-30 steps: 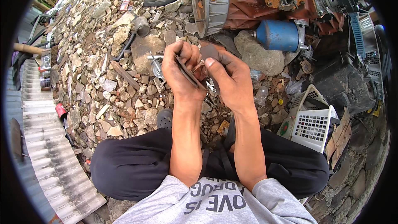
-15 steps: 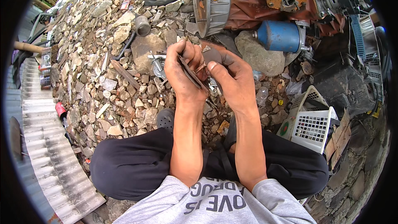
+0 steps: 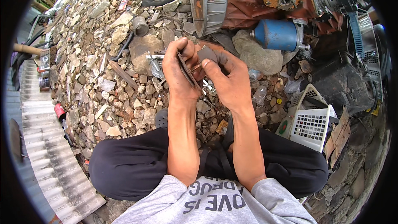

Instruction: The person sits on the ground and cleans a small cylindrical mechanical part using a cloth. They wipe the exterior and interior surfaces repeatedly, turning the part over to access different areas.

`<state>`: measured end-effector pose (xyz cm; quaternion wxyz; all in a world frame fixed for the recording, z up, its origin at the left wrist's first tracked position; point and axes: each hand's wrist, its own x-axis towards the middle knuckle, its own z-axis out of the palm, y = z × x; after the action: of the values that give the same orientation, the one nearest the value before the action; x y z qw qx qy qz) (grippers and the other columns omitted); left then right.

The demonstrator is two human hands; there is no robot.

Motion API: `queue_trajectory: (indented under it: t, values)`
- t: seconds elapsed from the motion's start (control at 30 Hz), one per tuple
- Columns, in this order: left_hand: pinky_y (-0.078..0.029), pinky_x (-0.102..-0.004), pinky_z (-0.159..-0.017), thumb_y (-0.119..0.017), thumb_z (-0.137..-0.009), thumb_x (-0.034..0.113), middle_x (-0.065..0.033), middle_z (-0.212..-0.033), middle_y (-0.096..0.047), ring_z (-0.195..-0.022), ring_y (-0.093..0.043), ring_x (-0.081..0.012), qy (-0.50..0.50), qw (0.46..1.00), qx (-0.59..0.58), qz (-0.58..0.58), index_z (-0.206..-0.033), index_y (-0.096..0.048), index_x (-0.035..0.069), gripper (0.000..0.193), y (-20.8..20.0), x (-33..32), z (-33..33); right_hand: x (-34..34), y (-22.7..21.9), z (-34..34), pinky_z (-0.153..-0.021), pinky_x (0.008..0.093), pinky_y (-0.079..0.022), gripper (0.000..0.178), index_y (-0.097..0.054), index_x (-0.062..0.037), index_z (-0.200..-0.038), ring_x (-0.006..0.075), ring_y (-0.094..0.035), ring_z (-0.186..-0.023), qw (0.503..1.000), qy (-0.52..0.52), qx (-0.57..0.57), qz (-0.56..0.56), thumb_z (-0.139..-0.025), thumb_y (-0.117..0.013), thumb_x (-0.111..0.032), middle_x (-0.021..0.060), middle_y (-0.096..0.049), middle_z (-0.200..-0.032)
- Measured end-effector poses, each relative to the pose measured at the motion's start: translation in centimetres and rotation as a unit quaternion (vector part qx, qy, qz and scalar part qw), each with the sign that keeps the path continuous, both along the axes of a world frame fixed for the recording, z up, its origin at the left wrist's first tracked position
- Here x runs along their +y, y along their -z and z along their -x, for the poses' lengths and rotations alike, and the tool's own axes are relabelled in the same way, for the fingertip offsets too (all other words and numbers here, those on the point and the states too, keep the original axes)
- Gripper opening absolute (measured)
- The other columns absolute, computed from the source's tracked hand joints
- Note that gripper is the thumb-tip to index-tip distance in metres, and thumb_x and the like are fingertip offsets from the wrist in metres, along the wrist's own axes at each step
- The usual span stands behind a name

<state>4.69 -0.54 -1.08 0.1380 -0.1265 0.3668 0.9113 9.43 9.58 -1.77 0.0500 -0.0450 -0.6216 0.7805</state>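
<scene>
My left hand (image 3: 174,70) is closed around a thin dark plate (image 3: 187,71), seen nearly edge-on along the palm. Between thumb and fingers, my right hand (image 3: 229,81) pinches a small dark grey piece that looks like sandpaper (image 3: 207,53). Both hands are raised close together in front of my knees, the right fingertips near the plate. Fingers hide part of the plate, so its full shape and any contact with the sandpaper do not show. Just left of the left hand, a metal tool with a rod (image 3: 156,67) lies on the stones.
Broken stones (image 3: 112,87) cover the ground. A reddish-brown gearbox (image 3: 257,6) with a blue cylinder (image 3: 275,35) stands ahead, beside a large rock (image 3: 258,54). To the right sit a white basket (image 3: 310,128) and a black casing (image 3: 346,83). Corrugated sheeting (image 3: 49,141) runs along the left.
The sandpaper has turned and shows more of its flat face above my right thumb. Both hands have shifted slightly left, still holding their pieces.
</scene>
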Motion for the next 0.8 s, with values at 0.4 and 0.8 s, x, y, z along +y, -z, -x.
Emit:
queue_trajectory:
  t: [0.4,0.8]
  values:
    - [-0.020,-0.0219,-0.040,-0.051,-0.090,0.033,0.0089,-0.053,-0.028,-0.043,-0.024,-0.0055,-0.009,1.000,-0.007,0.004,-0.060,-0.032,0.021,0.037,0.5,1.2,-0.3,1.4,0.3,0.1,-0.064,0.0257,-0.050,0.020,-0.063,0.0066,-0.098,0.0084,-0.060,-0.070,0.996,-0.005,0.025,-0.089,-0.095,-0.059,-0.013,0.0070,-0.067,-0.080]
    - [-0.018,-0.0221,-0.040,-0.054,-0.088,0.034,0.0095,-0.053,-0.029,-0.042,-0.025,-0.0056,-0.021,0.999,-0.040,0.015,-0.060,-0.033,0.022,0.037,0.4,1.7,-0.6,0.5,0.4,0.7,-0.058,0.0272,-0.050,0.026,-0.065,0.0045,-0.090,0.0125,-0.064,-0.063,0.992,0.047,-0.014,-0.119,-0.096,-0.060,-0.021,0.0072,-0.067,-0.069]
